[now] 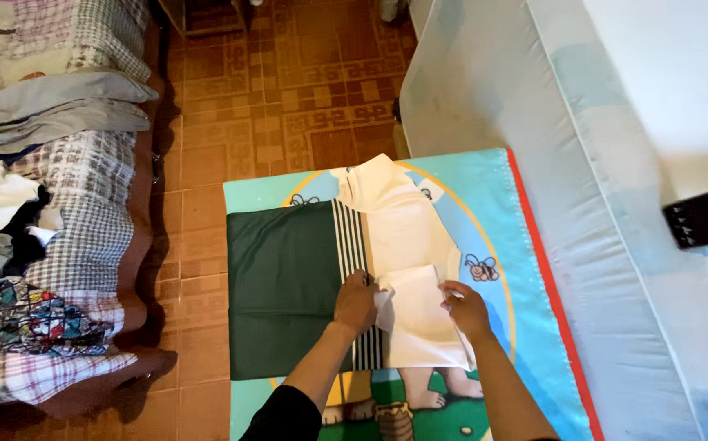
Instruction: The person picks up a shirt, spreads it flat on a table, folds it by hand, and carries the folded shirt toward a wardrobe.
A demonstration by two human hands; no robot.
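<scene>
A green, white and striped shirt (346,269) lies on a turquoise cartoon-print mat (493,196).

Soft cloth on a glossy mat

Matt green-and-white shirt (333,278) of smooth cloth; printed mat (525,245) looks slick plastic; floor tiles (288,90) shiny, patterned ceramic.

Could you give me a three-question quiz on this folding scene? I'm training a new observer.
1. True or false: both hands touch the garment.
2. What lies under the garment? A) bare tiles B) cartoon-printed mat C) sofa
3. Which colour is the part under the right hand?

Key: 1 true, the left hand rests at the striped band; 2 B; 3 white.
</scene>
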